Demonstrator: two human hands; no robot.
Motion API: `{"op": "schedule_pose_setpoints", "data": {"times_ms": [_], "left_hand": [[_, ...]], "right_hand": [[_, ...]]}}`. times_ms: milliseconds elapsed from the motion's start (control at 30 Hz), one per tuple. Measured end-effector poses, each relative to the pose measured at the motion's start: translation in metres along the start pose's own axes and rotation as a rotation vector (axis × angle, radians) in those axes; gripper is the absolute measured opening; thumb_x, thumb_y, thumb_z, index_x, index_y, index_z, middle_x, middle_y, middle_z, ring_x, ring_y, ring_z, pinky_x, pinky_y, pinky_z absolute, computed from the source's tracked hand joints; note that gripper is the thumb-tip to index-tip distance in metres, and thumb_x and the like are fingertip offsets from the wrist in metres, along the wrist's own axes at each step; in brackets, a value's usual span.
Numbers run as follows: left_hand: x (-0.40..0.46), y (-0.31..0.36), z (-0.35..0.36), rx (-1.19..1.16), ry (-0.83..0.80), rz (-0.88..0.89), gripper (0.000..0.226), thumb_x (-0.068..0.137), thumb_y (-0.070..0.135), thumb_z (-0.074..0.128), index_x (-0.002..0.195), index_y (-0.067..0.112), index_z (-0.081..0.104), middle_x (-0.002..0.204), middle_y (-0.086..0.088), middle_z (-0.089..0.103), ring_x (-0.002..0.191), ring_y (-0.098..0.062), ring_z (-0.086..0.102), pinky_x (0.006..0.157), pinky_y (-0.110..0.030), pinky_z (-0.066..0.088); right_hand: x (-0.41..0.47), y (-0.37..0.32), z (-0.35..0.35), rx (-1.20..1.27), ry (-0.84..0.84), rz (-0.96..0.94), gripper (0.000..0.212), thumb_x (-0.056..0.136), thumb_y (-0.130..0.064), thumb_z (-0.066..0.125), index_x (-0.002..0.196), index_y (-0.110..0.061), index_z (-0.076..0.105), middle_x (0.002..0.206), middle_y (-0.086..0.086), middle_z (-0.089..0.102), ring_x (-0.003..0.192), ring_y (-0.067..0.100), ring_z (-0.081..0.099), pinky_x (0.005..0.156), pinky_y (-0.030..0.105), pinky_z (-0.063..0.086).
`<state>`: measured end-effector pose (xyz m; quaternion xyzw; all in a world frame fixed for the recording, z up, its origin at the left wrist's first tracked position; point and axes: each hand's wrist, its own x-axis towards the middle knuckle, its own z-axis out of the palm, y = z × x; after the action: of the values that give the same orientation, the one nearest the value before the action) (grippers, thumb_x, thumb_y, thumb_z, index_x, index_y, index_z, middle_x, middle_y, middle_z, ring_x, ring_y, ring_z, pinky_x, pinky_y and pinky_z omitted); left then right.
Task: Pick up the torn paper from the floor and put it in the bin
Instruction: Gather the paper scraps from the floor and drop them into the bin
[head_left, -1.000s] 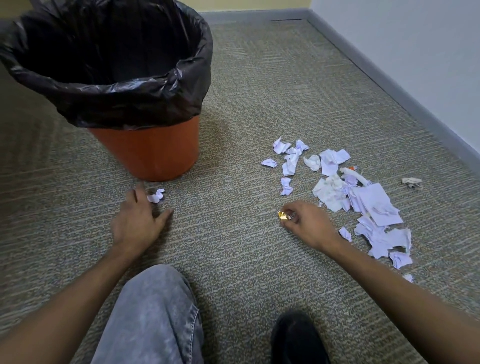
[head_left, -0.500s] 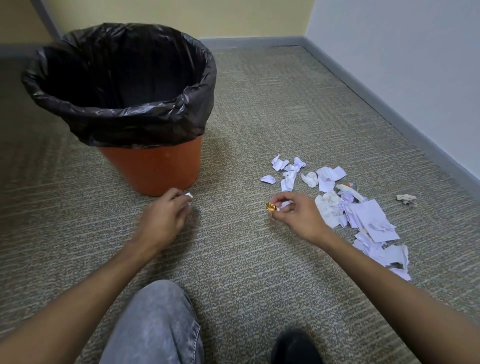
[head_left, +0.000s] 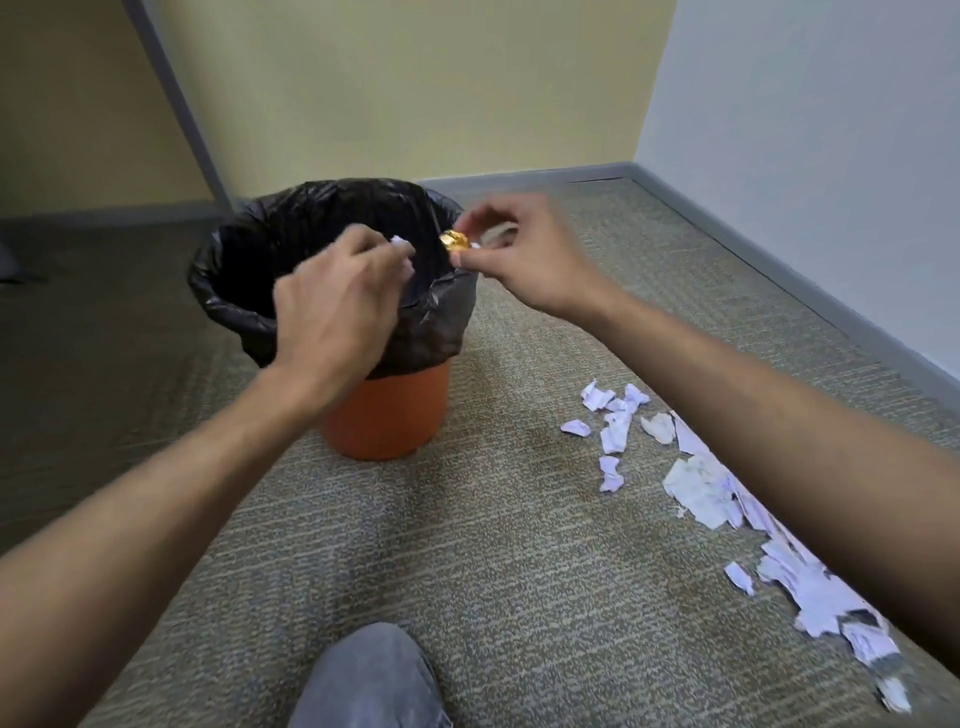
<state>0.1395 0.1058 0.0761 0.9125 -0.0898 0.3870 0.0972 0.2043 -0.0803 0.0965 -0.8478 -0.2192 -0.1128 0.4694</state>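
Office-like room: commercial carpet (head_left: 519, 545), grey skirting (head_left: 779, 270), lined bin (head_left: 384, 415).

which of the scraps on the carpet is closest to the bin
The small lone scrap at the pile's left edge; every other floor piece lies farther right of the orange bin.

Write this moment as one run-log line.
left hand: holds white scrap over bin | right hand: pinches gold wrapper at rim | torn paper: on carpet
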Motion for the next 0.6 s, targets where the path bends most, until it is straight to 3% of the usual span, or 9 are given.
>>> {"op": "schedule_pose_setpoints", "data": {"times_ms": [67,200,400,600], "left_hand": [[0.012,-0.015,0.003,0.019,-0.050,-0.055,0.028,0.099,0.039,0.049,0.117,0.029,0.068,0.109,-0.003,0.066,0.091,-0.039,0.065,0.064,-0.043,0.051],[0.018,-0.026,0.009,0.054,-0.075,-0.032,0.034,0.098,0.044,0.049,0.123,0.028,0.064,0.110,-0.004,0.064,0.098,-0.037,0.062,0.067,-0.045,0.050],[-0.011,0.013,0.022,-0.009,-0.031,0.115,0.041,0.098,0.046,0.047,0.127,0.018,0.059,0.102,-0.007,0.061,0.094,-0.028,0.059,0.054,-0.038,0.043],[-0.058,0.081,0.064,-0.236,-0.198,0.234,0.043,0.096,0.049,0.047,0.120,0.016,0.062,0.099,-0.002,0.065,0.092,-0.023,0.064,0.058,-0.035,0.049]], "right_hand": [[0.018,-0.006,0.011,-0.051,-0.062,-0.018,0.021,0.079,-0.021,0.078,0.097,-0.015,0.072,0.091,-0.002,0.072,0.069,0.001,0.060,0.076,0.029,0.054],[0.027,-0.005,0.021,-0.059,-0.072,-0.023,0.020,0.090,-0.028,0.065,0.105,-0.016,0.070,0.092,-0.002,0.072,0.081,0.013,0.070,0.082,0.037,0.058],[-0.024,0.033,-0.016,-0.108,-0.011,0.018,0.022,0.087,-0.028,0.063,0.103,-0.018,0.073,0.097,-0.007,0.073,0.081,-0.001,0.066,0.081,0.027,0.056],[-0.110,0.089,-0.078,-0.271,-0.063,0.239,0.021,0.089,-0.027,0.067,0.108,-0.020,0.072,0.104,-0.008,0.072,0.083,0.003,0.068,0.077,0.016,0.049]]}}
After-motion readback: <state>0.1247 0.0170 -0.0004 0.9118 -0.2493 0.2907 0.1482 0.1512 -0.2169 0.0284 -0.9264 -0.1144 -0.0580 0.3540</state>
